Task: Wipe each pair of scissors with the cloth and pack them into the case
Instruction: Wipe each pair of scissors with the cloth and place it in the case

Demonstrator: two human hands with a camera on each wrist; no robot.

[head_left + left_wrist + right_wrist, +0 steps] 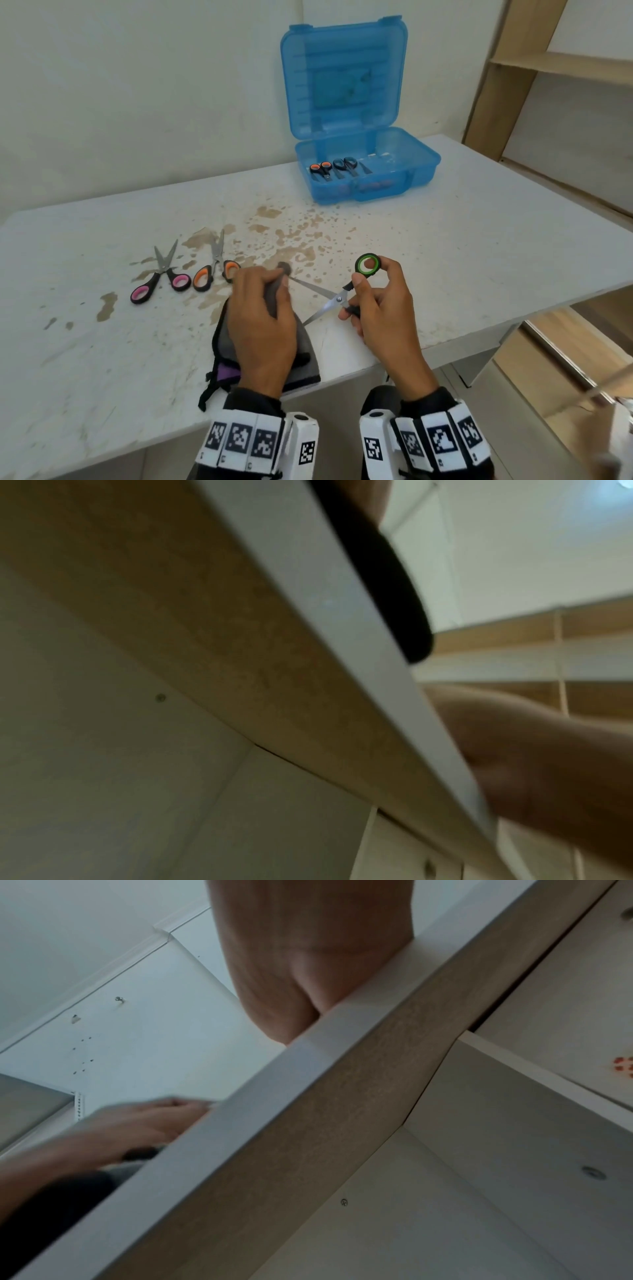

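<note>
Your right hand (380, 308) grips the green-handled scissors (337, 298), blades spread, above the table (462, 240) edge. Your left hand (262, 318) pinches the grey cloth (274, 294) around one blade tip.

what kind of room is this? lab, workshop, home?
Probably a plain indoor workroom or staged recording space, not clearly a home. A worn, stained white table stands against a bare white wall, with empty wooden shelving to the right. Only the scissors, a cloth and a blue case are out.
</note>
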